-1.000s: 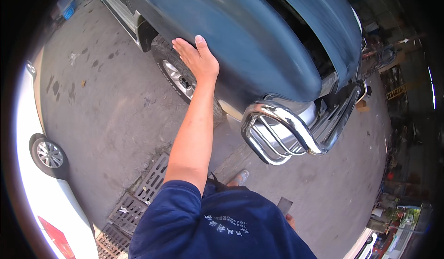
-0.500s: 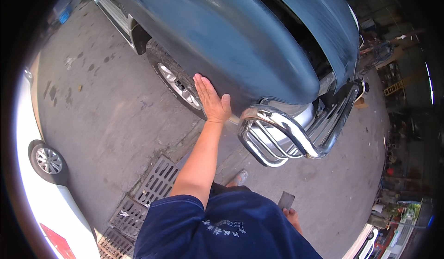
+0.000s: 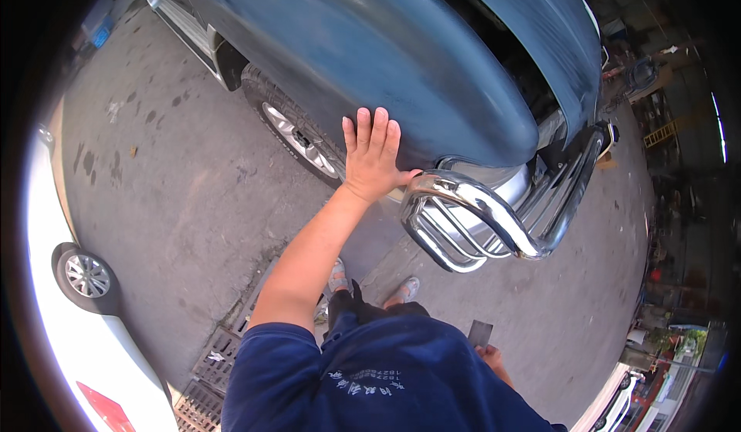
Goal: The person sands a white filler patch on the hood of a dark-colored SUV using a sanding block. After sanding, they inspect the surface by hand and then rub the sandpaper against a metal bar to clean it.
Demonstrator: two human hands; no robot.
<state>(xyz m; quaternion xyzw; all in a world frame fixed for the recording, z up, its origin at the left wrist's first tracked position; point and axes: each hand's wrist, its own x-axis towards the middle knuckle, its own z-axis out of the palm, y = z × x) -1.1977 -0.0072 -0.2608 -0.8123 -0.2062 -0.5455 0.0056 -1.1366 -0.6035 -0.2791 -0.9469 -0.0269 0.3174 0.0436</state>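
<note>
My left hand (image 3: 374,156) lies with its fingers spread on the lower front of a dull blue fender (image 3: 370,54). Its thumb points toward the chrome bumper guard (image 3: 475,197) at the vehicle's corner. Beside the wrist, under the fender, is the front wheel (image 3: 297,135) with its silver rim. Low at my right side, my right hand (image 3: 489,355) grips a thin dark grey rectangular sheet (image 3: 480,332), whose upper part sticks out past the fingers. Most of that hand's fingers are hidden.
The blue hood (image 3: 532,31) leaves a dark gap along the fender. A white car (image 3: 85,347) stands at the left. Metal drain grates (image 3: 216,355) are set in the concrete floor near my feet. Shelves and clutter line the far right, with a yellow ladder-like object (image 3: 660,134).
My left hand has slid right along the fender, nearer the chrome guard, and its fingers have spread. My right hand keeps hold of the grey sheet, nearly in the same place.
</note>
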